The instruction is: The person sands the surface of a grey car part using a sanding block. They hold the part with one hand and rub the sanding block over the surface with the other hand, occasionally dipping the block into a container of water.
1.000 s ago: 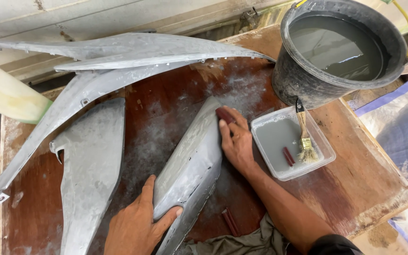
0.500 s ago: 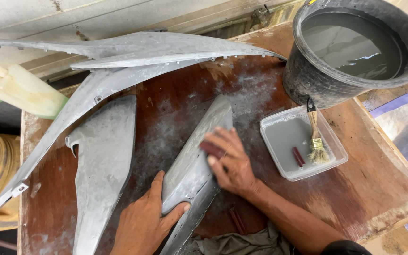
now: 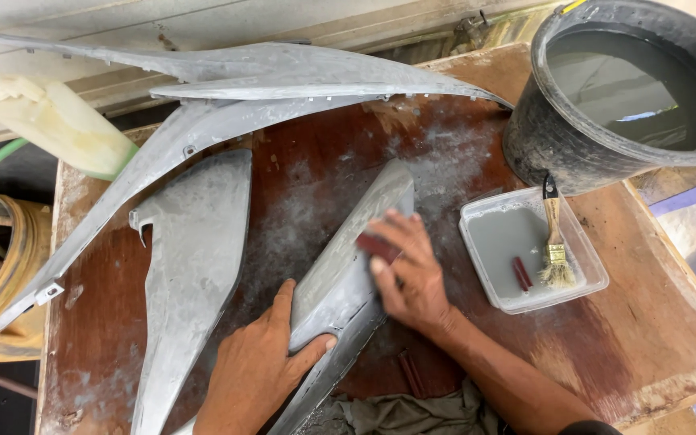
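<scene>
A long grey body panel [image 3: 348, 258] lies slanted on the brown table [image 3: 662, 338]. My left hand [image 3: 259, 366] clamps its lower end, thumb over the edge. My right hand [image 3: 408, 270] presses a small dark red sanding piece [image 3: 376, 246] flat against the middle of the panel. Grey slurry smears the panel and the wood around it.
Another grey panel [image 3: 191, 266] lies to the left, with longer curved ones [image 3: 283, 76] at the back. A black bucket of water [image 3: 630, 89] stands far right. A clear tub [image 3: 529, 262] holds grey water, a brush [image 3: 556, 250] and red pieces. A rag [image 3: 412, 411] lies near me.
My right hand has slid the sanding piece down the panel from its upper tip to the middle. My left hand keeps its hold on the lower end.
</scene>
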